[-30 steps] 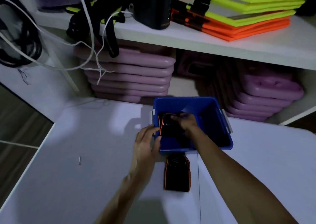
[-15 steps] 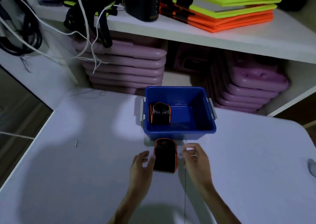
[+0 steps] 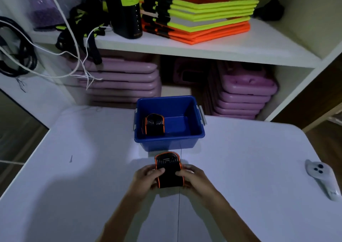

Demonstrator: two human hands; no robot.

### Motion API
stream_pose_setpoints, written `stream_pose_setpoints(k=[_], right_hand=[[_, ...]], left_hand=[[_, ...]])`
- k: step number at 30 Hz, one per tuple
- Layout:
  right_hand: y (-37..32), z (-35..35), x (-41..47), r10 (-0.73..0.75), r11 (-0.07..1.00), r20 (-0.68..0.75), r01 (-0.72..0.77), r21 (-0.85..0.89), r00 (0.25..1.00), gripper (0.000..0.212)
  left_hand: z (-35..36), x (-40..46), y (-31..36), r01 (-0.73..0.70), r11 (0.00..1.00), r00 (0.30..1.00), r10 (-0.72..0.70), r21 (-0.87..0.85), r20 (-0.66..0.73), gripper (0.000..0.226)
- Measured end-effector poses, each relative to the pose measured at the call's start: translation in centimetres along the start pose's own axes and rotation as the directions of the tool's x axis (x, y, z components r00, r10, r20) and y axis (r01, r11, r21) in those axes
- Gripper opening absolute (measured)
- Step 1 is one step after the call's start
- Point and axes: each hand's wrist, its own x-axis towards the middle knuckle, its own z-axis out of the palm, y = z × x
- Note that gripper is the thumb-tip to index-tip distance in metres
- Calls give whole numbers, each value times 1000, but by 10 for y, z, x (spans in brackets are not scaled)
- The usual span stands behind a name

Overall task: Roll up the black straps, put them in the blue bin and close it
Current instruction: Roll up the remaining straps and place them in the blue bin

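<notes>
Strap [image 3: 168,171]: long axis near-to-far, left hand [image 3: 146,179] and right hand [image 3: 192,177] closed on its sides.
Blue bin [image 3: 169,140]: just beyond, open.

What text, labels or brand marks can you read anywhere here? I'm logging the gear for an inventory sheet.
None can be read.
Tall black container on the shelf: small marks near its base, too blurred.
Its yellow band: no legible text.
White remote on the table: a faint mark near its lower end, too small.
Black strap in the hands, and the strap in the blue bin: only ribbed lines, no lettering.
</notes>
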Motion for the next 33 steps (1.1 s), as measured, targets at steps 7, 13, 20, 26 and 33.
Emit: stream_pose_setpoints(k=[7,13,20,26,33], right_hand=[[-77,-3,0,-297,953,26,298,-53,954,34],[-138,28,65,-549,799,-221,428,-421,806,32],[-134,65,150,-445,585,-271,48,-810,853,36],[-125,52,182,-290,731,-397,-67,-679,871,28],[-124,51,181,-329,713,-355,-16,-701,875,36]], left_hand=[[23,-10,79,-342,934,932,351,102,-90,28],[-4,41,98,-462,746,694,641,479,-328,11],[-34,90,71,-379,600,756,640,705,-138,47],[-44,98,63,-436,620,797,603,653,-40,67],[-51,96,70,-445,549,783,622,708,11,65]])
